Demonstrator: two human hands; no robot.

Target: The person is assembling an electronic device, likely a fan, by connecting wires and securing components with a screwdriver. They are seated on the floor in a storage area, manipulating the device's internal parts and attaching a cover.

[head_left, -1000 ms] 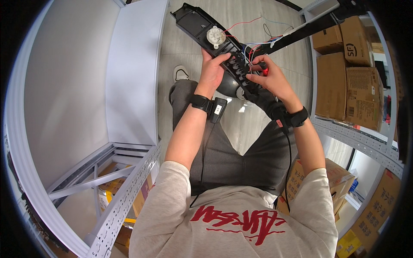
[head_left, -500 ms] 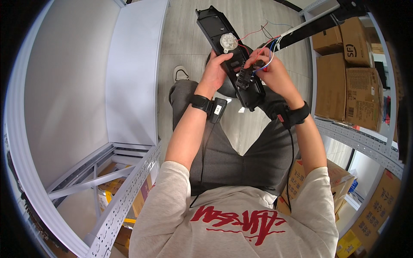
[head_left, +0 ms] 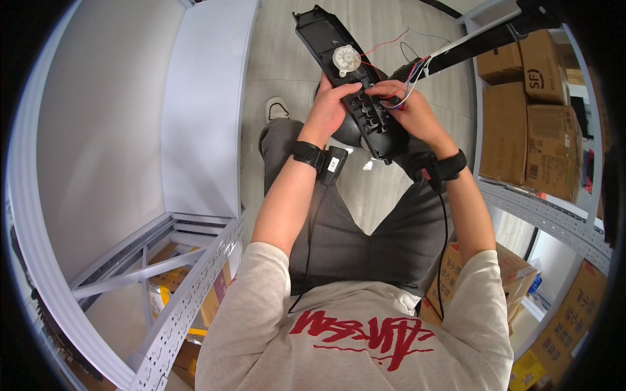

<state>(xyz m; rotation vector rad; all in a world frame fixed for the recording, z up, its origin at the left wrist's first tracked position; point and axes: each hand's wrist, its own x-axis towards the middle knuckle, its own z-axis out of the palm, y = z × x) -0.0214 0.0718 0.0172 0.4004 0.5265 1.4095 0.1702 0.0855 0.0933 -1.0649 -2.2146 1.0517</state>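
Note:
A long black plastic housing [head_left: 319, 39] is held up at a slant above my knees, its ribbed inside facing me. My left hand [head_left: 328, 109] grips its left edge, thumb laid over the inner side. On the housing sits a round white plastic part [head_left: 346, 60] with a red wire. Lower down is a row of black bumps and posts [head_left: 370, 116]. My right hand [head_left: 412, 112] is closed at the right edge, fingertips touching the housing's middle. Red, blue and white wires [head_left: 415, 70] run into its fingers, beside a small dark part that they mostly hide.
A black-and-white arm or pole [head_left: 456, 55] reaches in from the upper right, just beyond my right hand. Cardboard boxes [head_left: 502, 133] fill a metal shelf on the right. A pale panel [head_left: 202, 111] and a perforated metal frame [head_left: 189, 296] stand on the left.
My right hand's fingertips have moved slightly up along the housing, uncovering more of the black bumps. The housing has shifted a little, and the wires have bent closer to the hand.

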